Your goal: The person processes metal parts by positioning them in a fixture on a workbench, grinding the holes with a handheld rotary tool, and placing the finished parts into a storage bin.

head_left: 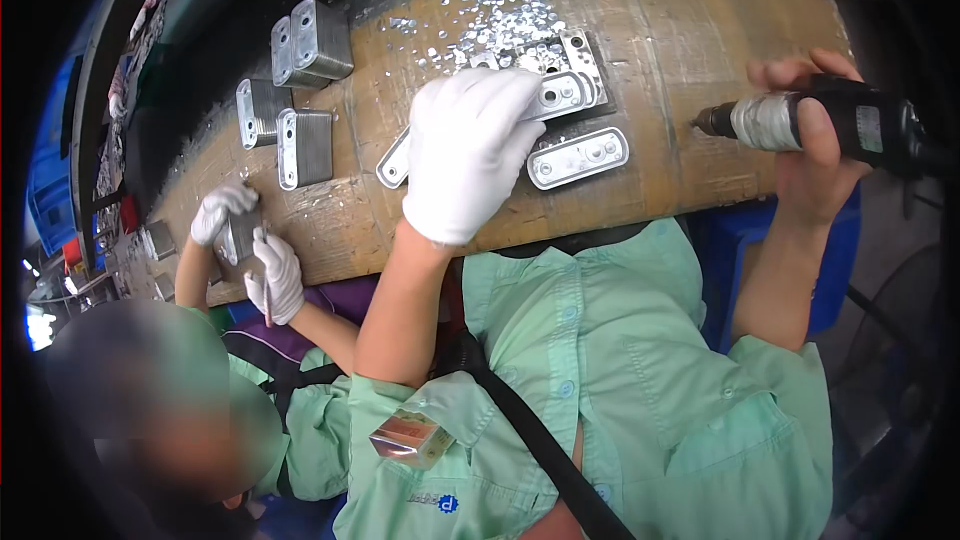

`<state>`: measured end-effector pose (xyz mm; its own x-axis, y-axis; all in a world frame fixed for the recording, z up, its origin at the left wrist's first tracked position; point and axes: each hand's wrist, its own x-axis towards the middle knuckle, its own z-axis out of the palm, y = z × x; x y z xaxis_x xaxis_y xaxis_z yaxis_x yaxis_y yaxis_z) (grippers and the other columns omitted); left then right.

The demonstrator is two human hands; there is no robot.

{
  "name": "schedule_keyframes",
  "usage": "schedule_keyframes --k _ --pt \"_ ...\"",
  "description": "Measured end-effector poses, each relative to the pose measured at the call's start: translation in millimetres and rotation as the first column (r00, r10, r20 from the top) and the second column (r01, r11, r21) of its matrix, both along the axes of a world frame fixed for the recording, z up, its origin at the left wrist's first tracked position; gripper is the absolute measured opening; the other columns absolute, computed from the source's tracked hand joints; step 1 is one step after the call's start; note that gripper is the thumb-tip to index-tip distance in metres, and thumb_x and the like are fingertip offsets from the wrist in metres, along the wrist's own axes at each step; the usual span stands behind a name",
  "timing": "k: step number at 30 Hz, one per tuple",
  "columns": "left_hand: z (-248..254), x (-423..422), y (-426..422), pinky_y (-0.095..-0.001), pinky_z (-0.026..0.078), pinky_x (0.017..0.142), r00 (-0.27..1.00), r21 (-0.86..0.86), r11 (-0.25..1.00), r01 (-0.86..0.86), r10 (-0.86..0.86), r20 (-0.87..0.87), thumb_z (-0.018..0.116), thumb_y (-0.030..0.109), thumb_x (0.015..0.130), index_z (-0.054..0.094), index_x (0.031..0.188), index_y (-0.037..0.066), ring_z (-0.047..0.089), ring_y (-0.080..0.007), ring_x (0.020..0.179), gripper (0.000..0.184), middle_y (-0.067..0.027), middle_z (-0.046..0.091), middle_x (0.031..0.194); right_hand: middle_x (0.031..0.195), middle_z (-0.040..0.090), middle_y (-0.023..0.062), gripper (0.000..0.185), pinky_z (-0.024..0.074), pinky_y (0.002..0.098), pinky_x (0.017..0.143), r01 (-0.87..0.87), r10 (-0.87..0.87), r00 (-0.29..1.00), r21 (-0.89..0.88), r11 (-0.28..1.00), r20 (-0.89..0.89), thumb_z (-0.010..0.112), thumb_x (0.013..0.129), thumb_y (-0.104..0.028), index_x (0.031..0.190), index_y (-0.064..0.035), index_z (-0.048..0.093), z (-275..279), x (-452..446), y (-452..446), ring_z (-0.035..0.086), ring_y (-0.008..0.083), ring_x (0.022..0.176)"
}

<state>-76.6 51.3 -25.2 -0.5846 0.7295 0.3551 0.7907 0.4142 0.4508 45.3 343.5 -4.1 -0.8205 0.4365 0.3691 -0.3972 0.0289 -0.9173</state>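
Note:
My left hand [468, 150], in a white glove, grips the left end of an oval metal plate [562, 95] lying over a square metal fixture [598, 70]. A second oval plate [578, 158] lies just below it on the brown work surface. Another oval metal part [393, 162] is partly hidden behind my left hand. At the right, my bare right hand [822, 145] holds a black power tool [880, 130] with a taped front end. Its tip points left, apart from the plates.
Small shiny metal discs [500, 10] lie scattered behind the fixture. Finned metal blocks [320, 40] stand at the left. A co-worker [300, 420] at the left holds a metal block [240, 235] and a thin tool in gloved hands. A blue bin [735, 260] is below the table edge.

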Motion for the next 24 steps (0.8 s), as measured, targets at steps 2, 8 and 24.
schedule_keyframes --k 2,8,24 --pt "-15.7 -5.6 0.4 -0.0430 0.051 0.082 0.999 0.014 0.999 0.039 -0.039 0.021 0.081 0.005 0.070 0.069 0.109 0.006 0.067 -0.0327 0.092 0.041 -0.0099 0.073 0.101 0.095 0.068 0.0167 0.041 0.0567 0.0481 0.087 0.012 -0.012 1.000 0.007 1.000 -0.011 0.065 0.091 -0.006 0.128 0.0084 0.054 0.1 -1.7 -3.5 0.068 0.0288 0.086" --pt "-38.9 -2.0 7.8 -0.0421 0.046 0.092 0.999 0.088 0.996 -0.030 0.027 0.037 0.083 0.011 0.072 0.068 0.116 0.010 0.066 -0.0288 0.099 0.046 -0.0065 0.072 0.101 0.087 0.061 0.0095 0.039 0.0524 0.0463 0.081 -0.034 0.030 0.995 -0.047 0.998 -0.097 0.061 0.096 -0.016 0.127 0.0074 0.054 31.0 -22.1 -34.9 0.060 0.0244 0.081" --pt "-60.9 1.1 3.4 -0.0416 0.043 0.098 0.992 0.183 0.978 -0.097 0.082 0.093 0.086 0.012 0.071 0.061 0.135 0.013 0.064 -0.0269 0.101 0.068 -0.0045 0.071 0.105 0.088 0.054 0.0054 0.039 0.0451 0.0490 0.088 -0.249 0.245 0.968 -0.154 0.956 -0.047 0.050 0.100 -0.031 0.122 0.0010 0.055 43.1 -68.0 -78.1 0.053 0.0247 0.086"
